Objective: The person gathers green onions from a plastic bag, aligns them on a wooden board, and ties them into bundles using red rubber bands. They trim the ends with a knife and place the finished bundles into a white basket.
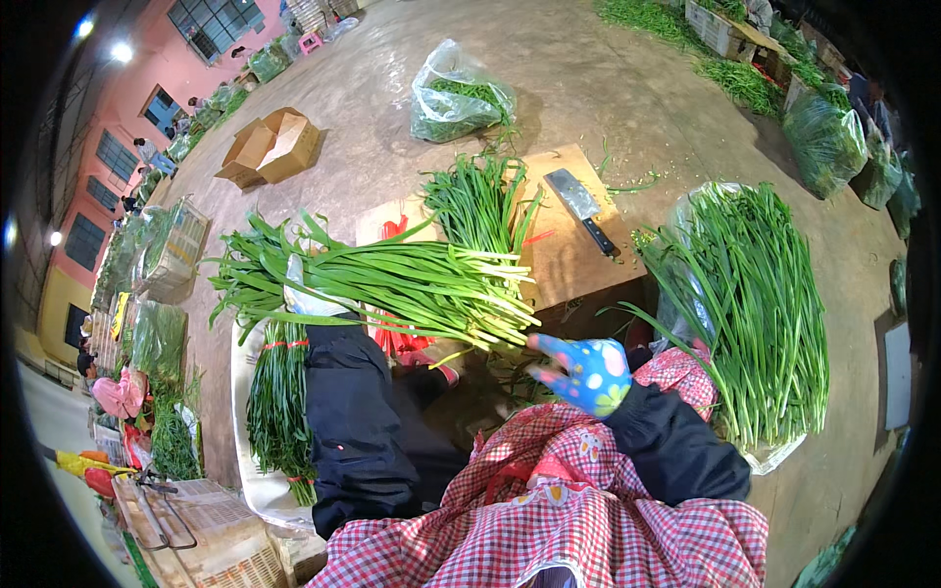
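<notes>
A loose bunch of garlic chives lies across my left hand, which is gloved in a pale colour and wraps around the leafy part. Its pale stem ends point to the right. My right hand, in a blue patterned glove, is just beside those stem ends with its fingers apart and nothing seen between them. Behind, another chive bunch rests on the wooden board. A cleaver with a black handle lies on that board. Red ties show partly beneath the held bunch.
On my right stands a large heap of chives in clear plastic. Red-banded bunches fill a white tub at my left. Beyond the board are a bag of greens and an open cardboard box. People work along the left wall.
</notes>
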Demonstrator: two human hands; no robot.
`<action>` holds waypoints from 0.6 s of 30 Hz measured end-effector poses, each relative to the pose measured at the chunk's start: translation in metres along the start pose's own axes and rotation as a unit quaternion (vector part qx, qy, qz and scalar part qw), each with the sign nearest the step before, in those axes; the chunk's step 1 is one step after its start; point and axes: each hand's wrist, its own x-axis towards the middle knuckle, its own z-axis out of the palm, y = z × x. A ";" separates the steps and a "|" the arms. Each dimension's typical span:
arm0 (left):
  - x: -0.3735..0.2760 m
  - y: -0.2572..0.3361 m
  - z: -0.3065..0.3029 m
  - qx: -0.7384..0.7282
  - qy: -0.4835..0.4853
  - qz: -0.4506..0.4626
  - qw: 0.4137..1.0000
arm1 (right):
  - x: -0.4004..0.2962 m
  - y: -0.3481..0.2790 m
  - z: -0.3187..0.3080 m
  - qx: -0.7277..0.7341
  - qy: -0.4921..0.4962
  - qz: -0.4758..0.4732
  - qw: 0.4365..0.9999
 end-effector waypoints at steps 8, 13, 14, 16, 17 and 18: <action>-0.033 -0.011 0.013 -0.022 0.017 -0.002 1.000 | 0.042 -0.007 0.056 -0.069 0.050 0.065 0.994; -0.040 -0.014 0.004 -0.068 -0.037 -0.036 0.996 | 0.038 0.000 0.058 -0.029 0.079 0.061 0.995; -0.038 -0.015 -0.001 -0.049 -0.001 -0.022 0.999 | 0.035 0.000 0.055 0.041 0.079 0.036 0.995; -0.032 -0.016 -0.016 -0.032 -0.028 -0.010 0.999 | 0.022 0.000 0.043 0.304 -0.085 0.122 0.941; -0.025 -0.016 -0.022 -0.037 -0.019 -0.020 0.999 | 0.017 -0.001 0.039 0.382 -0.163 0.172 0.893; -0.018 -0.017 -0.029 -0.057 -0.016 -0.032 0.998 | 0.012 0.001 0.033 0.366 -0.216 0.146 0.893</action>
